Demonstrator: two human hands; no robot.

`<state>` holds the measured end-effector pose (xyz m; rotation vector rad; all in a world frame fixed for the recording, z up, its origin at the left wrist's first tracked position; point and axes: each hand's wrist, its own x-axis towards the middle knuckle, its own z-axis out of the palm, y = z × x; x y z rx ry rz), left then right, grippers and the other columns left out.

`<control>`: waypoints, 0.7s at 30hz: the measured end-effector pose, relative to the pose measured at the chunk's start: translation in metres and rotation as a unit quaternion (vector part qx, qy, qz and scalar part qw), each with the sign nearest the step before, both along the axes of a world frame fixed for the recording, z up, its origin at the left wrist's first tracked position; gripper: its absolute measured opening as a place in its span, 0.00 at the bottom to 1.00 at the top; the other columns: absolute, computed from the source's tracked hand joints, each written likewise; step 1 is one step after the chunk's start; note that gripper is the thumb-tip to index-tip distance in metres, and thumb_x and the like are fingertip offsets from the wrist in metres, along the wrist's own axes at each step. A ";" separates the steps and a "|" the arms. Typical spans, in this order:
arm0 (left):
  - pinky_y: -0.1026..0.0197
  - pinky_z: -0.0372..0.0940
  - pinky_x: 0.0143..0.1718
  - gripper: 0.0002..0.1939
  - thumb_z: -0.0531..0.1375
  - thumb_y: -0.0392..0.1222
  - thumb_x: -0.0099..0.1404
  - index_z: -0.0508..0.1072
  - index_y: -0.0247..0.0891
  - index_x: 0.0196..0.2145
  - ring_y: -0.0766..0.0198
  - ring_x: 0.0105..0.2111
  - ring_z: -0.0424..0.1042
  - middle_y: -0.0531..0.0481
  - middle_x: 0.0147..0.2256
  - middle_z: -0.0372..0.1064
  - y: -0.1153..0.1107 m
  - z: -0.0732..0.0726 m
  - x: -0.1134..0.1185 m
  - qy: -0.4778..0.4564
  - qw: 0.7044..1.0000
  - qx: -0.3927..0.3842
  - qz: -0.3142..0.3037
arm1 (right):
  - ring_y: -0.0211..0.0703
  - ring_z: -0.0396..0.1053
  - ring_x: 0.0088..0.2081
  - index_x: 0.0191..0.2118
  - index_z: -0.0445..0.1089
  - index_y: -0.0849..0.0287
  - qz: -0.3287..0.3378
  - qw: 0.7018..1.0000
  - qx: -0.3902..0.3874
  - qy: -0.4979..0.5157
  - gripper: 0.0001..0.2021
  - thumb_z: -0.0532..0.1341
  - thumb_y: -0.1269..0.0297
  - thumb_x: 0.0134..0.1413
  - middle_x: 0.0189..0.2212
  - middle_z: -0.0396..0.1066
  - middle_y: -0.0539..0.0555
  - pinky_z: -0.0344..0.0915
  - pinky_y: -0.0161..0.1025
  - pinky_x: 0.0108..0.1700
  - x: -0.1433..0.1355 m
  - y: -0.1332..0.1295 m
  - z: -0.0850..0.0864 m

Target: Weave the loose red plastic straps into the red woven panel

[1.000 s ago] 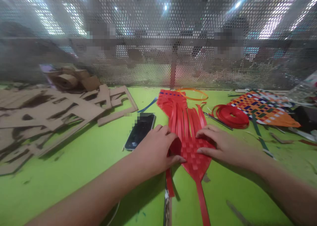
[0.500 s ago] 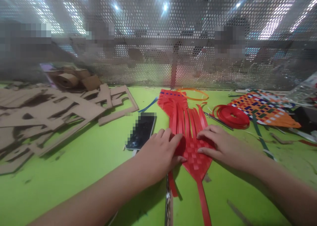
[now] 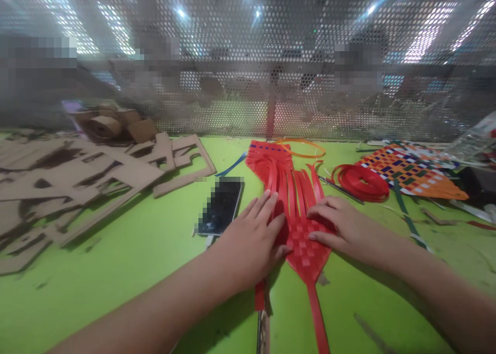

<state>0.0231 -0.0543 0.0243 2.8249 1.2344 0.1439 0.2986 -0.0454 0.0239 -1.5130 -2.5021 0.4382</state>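
A red woven strip piece [image 3: 303, 243] lies flat on the table, pointed at its near end, with a long red tail strip [image 3: 318, 312] running toward me. Loose red strips [image 3: 296, 191] fan away from its far side. My left hand [image 3: 251, 235] lies over the left edge, fingers stretched out and spread, thumb touching the weave. A strip end [image 3: 260, 296] shows below that hand. With bent fingers and thumb, my right hand [image 3: 341, 225] holds the right edge of the weave. What lies under both palms is hidden.
Cardboard offcuts [image 3: 96, 178] are heaped on the left. A phone [image 3: 220, 206] lies beside my left hand. Behind stands another red woven piece [image 3: 269, 152]. To the right are a red strip coil [image 3: 362, 182] and an orange checkered weave [image 3: 411, 168]. A perforated screen [image 3: 232, 101] backs the table.
My left fingers have straightened and reached farther forward over the strips. The loose strip end below that hand has swung left. My right hand stays in place.
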 end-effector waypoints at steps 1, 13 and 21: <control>0.34 0.51 0.74 0.36 0.51 0.62 0.81 0.65 0.32 0.73 0.36 0.77 0.45 0.28 0.76 0.48 0.001 -0.003 -0.001 -0.002 1.000 -0.018 -0.001 | 0.59 0.72 0.53 0.55 0.76 0.51 0.002 1.000 0.008 0.001 0.20 0.61 0.44 0.71 0.52 0.75 0.61 0.70 0.56 0.56 -0.001 0.000 0.000; 0.33 0.49 0.75 0.41 0.47 0.67 0.80 0.58 0.34 0.76 0.37 0.77 0.44 0.31 0.77 0.44 0.005 -0.005 -0.001 0.012 0.997 -0.068 0.019 | 0.59 0.79 0.42 0.46 0.79 0.53 -0.131 0.969 0.210 -0.007 0.15 0.56 0.56 0.71 0.45 0.82 0.62 0.72 0.54 0.45 0.085 0.049 0.002; 0.32 0.49 0.75 0.35 0.51 0.63 0.81 0.68 0.32 0.70 0.36 0.76 0.51 0.31 0.74 0.56 0.004 0.006 0.005 -0.022 1.000 -0.001 -0.003 | 0.61 0.77 0.54 0.55 0.81 0.55 -0.076 0.975 0.204 -0.049 0.20 0.53 0.59 0.72 0.53 0.82 0.62 0.68 0.59 0.59 0.107 0.072 -0.014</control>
